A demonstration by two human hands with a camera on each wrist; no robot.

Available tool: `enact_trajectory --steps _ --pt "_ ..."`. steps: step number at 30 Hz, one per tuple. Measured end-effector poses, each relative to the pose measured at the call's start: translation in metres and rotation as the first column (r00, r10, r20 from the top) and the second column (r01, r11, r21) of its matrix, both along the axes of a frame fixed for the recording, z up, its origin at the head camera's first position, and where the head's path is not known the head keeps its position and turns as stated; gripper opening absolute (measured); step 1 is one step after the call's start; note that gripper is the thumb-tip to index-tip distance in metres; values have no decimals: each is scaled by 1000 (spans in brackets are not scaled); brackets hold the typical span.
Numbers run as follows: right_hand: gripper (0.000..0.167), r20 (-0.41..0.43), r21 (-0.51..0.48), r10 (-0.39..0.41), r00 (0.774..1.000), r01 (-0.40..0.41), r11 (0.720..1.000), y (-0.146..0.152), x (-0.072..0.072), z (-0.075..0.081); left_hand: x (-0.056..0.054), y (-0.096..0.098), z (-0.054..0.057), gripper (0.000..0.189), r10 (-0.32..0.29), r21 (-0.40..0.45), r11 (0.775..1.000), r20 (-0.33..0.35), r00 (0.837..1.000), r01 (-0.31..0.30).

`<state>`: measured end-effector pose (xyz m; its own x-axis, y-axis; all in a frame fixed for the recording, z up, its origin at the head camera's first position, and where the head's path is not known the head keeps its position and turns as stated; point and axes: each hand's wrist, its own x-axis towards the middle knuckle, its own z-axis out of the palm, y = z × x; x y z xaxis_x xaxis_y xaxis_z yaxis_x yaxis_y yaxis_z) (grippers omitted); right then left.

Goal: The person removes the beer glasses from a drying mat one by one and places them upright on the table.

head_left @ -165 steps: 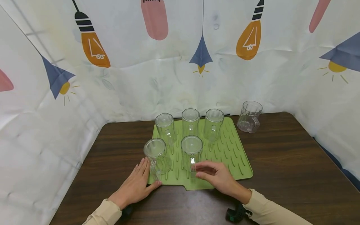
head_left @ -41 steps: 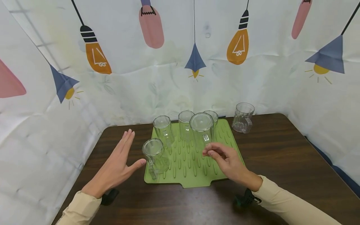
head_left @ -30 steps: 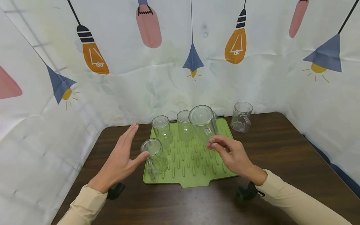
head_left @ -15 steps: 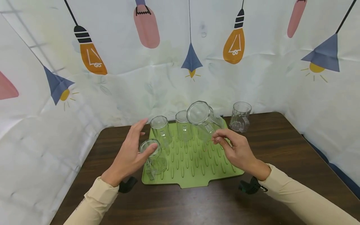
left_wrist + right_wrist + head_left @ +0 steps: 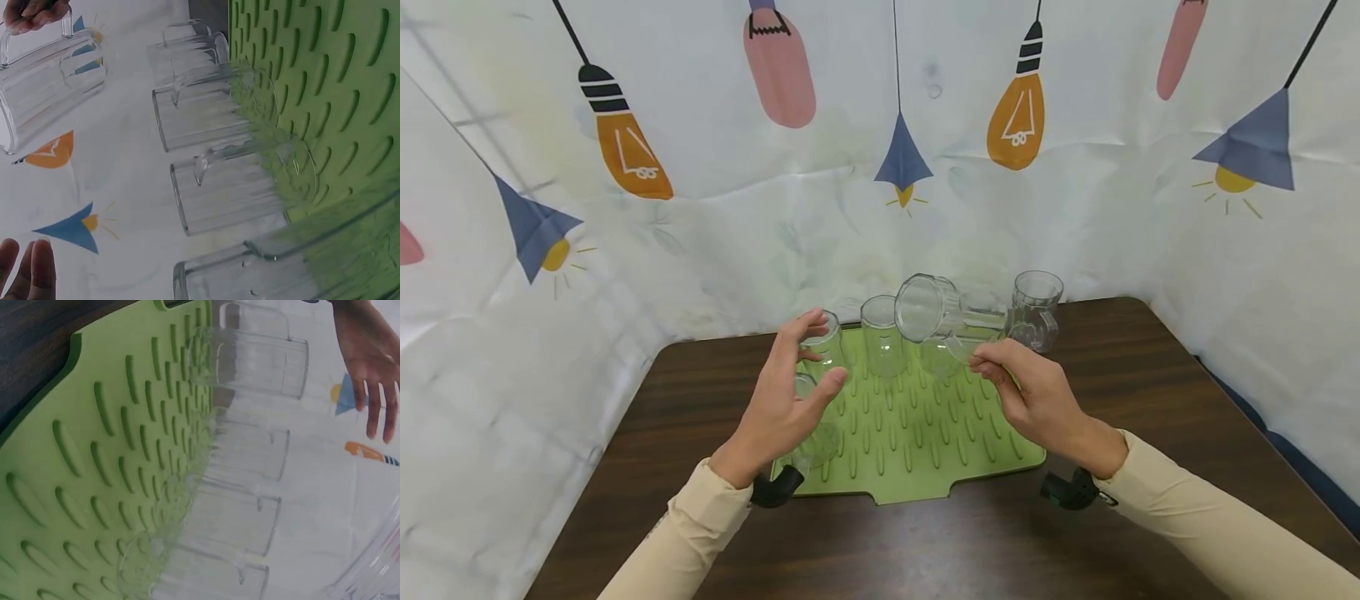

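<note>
My right hand (image 5: 1037,404) pinches the handle of a clear glass mug (image 5: 925,310), held in the air over the back of a green ridged drying mat (image 5: 913,490). This mug is tipped nearly onto its side, one round end facing left. My left hand (image 5: 786,404) hovers with spread fingers and holds nothing; it partly hides the front-left mug (image 5: 822,446). Along the mat's back edge stand a left mug (image 5: 831,354), a middle mug (image 5: 882,337) and a right mug (image 5: 937,360), the last partly behind the held one. The left wrist view shows the lifted mug (image 5: 53,84) too.
Off the mat, another glass mug (image 5: 1036,310) stands at the table's back right. A dark wooden table (image 5: 1120,375) carries everything. Behind it hangs a white curtain (image 5: 820,208) printed with lamps and bulbs.
From the mat's front middle, my right hand has lifted the mug and tilted it from upright to nearly horizontal. My left hand has left the mat's edge, risen and moved right toward the mug.
</note>
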<state>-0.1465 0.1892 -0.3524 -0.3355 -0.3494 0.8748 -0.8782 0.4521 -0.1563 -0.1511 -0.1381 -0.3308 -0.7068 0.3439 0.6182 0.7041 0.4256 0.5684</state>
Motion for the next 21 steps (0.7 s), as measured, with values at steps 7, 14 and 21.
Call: enact_trajectory --steps 7,14,21 --pt "29 -111 37 -25 994 29 999 -1 2 1 1 21 -5 74 -24 66 998 55 998 21" --pt "25 -181 94 -9 983 26 995 -4 7 -4 0 40 -13 68 -63 139 989 95 993 50" --pt "25 -211 159 10 977 24 987 -7 11 -9 0 51 -21 71 -87 187 981 164 983 56"
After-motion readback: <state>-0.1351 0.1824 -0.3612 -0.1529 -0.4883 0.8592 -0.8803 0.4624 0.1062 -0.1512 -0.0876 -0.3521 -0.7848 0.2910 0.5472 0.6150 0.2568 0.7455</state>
